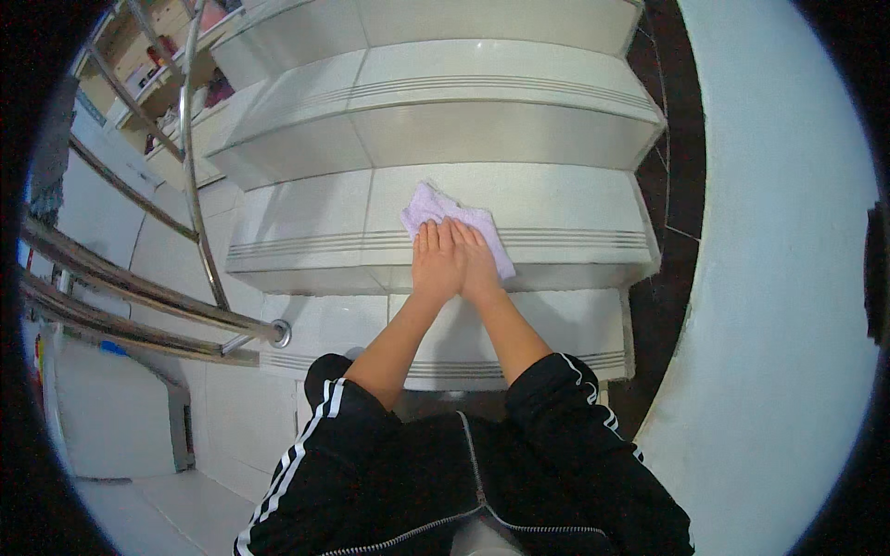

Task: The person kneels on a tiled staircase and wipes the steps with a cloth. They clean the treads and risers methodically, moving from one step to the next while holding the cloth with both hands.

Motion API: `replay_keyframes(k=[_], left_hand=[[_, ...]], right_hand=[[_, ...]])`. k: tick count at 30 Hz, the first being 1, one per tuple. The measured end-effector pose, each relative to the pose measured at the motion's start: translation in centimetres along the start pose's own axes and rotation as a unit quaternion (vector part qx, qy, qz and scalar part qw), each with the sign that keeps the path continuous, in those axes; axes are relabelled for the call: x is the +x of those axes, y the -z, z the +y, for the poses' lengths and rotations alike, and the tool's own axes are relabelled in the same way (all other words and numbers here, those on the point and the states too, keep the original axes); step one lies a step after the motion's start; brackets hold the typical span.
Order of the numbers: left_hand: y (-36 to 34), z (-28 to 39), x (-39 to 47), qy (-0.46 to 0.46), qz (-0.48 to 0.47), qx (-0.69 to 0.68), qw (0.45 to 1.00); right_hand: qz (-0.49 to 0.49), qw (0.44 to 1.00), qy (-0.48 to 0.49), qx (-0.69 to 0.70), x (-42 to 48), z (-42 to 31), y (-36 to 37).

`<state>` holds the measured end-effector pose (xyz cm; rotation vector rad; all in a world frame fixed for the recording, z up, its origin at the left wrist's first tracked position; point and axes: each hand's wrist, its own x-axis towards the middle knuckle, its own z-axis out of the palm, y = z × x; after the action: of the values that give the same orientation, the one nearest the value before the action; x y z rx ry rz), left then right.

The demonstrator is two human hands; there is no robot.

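Note:
A light purple cloth (441, 201) lies on the front part of a white tiled stair step (563, 198), its right end hanging over the step's grooved edge. Both hands press flat on the cloth, side by side and touching. My left hand (436, 257) covers its lower left part, with the fingers pointing up the stairs. Close against it, my right hand (475, 258) rests on the middle of the cloth. The palms and the cloth under them are hidden.
More white steps (500, 69) rise ahead, and a lower step (563, 320) is nearer me. A metal handrail (139, 295) curves along the left, with shelves (167, 90) holding items beyond it. A dark tiled strip (678, 139) and a pale wall (779, 278) are at the right.

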<state>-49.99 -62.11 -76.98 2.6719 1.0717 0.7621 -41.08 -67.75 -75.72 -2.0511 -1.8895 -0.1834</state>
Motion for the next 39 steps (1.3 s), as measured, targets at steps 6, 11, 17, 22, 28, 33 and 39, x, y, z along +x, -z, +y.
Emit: replay_keyframes(k=[6,11,17,22,28,33,39], left_hand=[[-2.6,7.2,2.0,-0.036,-0.032,-0.024,0.999],[-5.9,14.3,3.1,-0.099,-0.004,-0.049,0.994],[-8.6,20.6,4.0,-0.1,0.004,-0.064,0.993],[-9.0,23.9,4.2,-0.107,-0.044,-0.091,0.989],[-10.7,26.2,4.0,-0.135,-0.024,-0.078,0.988],[-12.0,28.3,5.4,-0.125,-0.059,-0.084,0.987],[-13.4,29.2,6.3,-0.128,-0.044,-0.071,0.988]], right_hand=[[0.009,0.999,-0.047,-0.015,-3.6,6.9,1.4],[0.066,0.996,-0.054,-0.036,-8.2,13.8,2.9],[-0.001,0.991,-0.108,-0.082,-10.8,18.3,6.9],[0.019,0.989,-0.118,-0.085,-13.2,20.9,7.2],[0.007,0.981,-0.156,-0.114,-15.0,22.6,7.9],[0.052,0.983,-0.154,-0.088,-15.5,25.5,8.2],[0.065,0.983,-0.162,-0.061,-15.6,27.0,8.5]])
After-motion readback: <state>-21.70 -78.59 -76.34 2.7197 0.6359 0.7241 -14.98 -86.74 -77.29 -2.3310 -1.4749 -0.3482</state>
